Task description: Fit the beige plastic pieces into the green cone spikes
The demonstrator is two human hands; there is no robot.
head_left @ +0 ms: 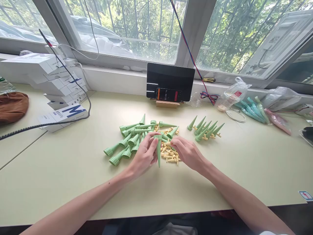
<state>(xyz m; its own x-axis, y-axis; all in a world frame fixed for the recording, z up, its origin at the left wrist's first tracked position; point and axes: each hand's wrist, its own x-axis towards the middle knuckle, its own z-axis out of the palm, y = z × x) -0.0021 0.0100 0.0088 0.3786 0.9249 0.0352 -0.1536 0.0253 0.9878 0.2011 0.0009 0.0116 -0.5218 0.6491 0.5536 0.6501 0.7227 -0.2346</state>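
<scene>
In my left hand (146, 151) is a green plastic watering spike (158, 151), its capped end up and its point toward me. The fingers and thumb close around the cap end. My right hand (187, 150) is just to the right, thumb and fingertips pinched on a small yellow plastic valve (168, 141). Below and between the hands lies a loose pile of similar yellow valves (171, 155). A heap of green spikes (127, 142) spreads to the left, partly hidden behind my left hand.
Several green spikes with yellow valves fitted (206, 129) stand in rows at the right. A phone showing a timer (168, 95) leans on a black tablet (171, 78) by the window. White boxes (63, 88) are stacked at the left. Plastic bags (232, 94) lie at the far right.
</scene>
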